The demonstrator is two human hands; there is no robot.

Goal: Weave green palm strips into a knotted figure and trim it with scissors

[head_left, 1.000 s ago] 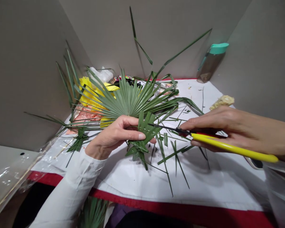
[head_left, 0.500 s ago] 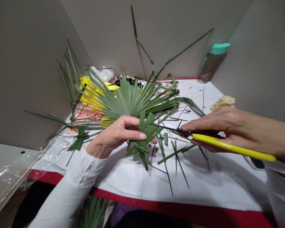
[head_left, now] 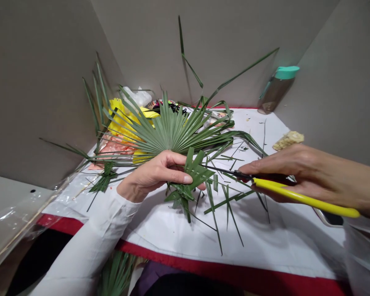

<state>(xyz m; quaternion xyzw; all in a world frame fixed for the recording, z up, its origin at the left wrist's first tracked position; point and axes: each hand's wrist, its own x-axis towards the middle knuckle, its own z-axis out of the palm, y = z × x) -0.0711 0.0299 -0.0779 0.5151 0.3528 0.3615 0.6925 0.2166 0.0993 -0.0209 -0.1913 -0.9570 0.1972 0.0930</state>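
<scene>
My left hand (head_left: 160, 172) pinches a woven green palm-leaf piece (head_left: 202, 174) between thumb and fingers, above the table. Short leaf ends stick up from its top, and folded, pointed parts hang below. In my right hand (head_left: 305, 170) is a pair of scissors (head_left: 302, 196) with yellow handles and dark, narrow blades. The blades point left, their tips at the upper right edge of the woven piece; whether they touch it I cannot tell. Behind my left hand spreads a large fan palm leaf (head_left: 169, 131).
Cut leaf strips (head_left: 228, 201) litter the white table cover (head_left: 265, 255). A smaller knotted leaf piece (head_left: 103, 179) lies at left. Yellow material (head_left: 120, 123) and plastic bags are behind. A bottle (head_left: 276, 94) stands back right, near a pale lump (head_left: 288, 139); a phone (head_left: 328, 218) lies under my right wrist.
The whole view has shifted slightly, so the background sits a little lower and further right. Both hands keep their grips, and the scissor tips stay beside the woven piece.
</scene>
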